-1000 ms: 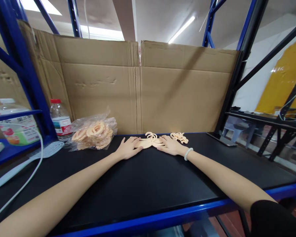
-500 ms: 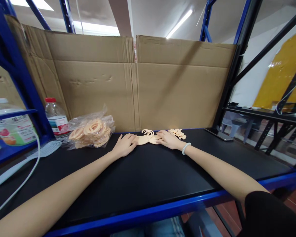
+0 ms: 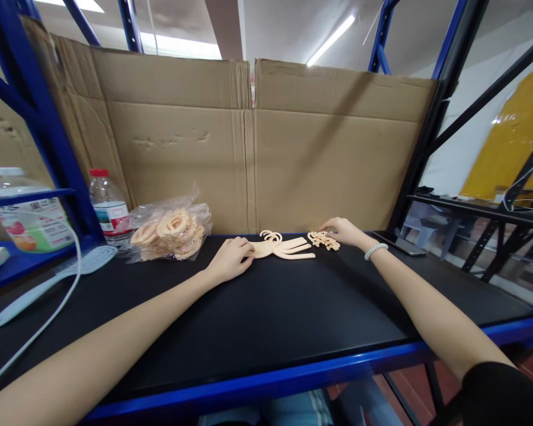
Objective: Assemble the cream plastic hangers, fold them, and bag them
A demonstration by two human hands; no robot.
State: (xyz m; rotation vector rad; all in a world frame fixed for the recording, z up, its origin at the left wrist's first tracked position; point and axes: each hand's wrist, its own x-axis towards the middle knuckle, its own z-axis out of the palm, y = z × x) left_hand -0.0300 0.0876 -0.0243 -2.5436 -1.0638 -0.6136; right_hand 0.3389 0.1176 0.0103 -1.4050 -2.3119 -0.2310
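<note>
A flat, pale wooden-looking cut-out (image 3: 273,249) with curled strips on top and long prongs pointing right lies near the back of the black tabletop. My left hand (image 3: 230,260) covers its left end, fingers bent down onto it and closed there. Just right of the prongs is a smaller pale cut-out cluster with leafy, scalloped edges (image 3: 324,240). My right hand (image 3: 344,231), with a pale beaded bracelet on the wrist, reaches over this cluster from the right. Its thumb and forefinger are apart at the cluster's upper edge; whether they touch it is unclear.
A clear plastic bag of pale oval pieces (image 3: 171,234) sits left, beside a red-capped bottle (image 3: 109,213). Further left are a pale blue fly swatter (image 3: 53,287) and a white cable (image 3: 66,299). Cardboard (image 3: 320,160) walls the back; a phone-like slab (image 3: 402,244) lies right.
My right hand has left the larger cut-out and moved right to the scalloped cluster, uncovering the prongs. My left hand stays at the left end. The view has shifted slightly.
</note>
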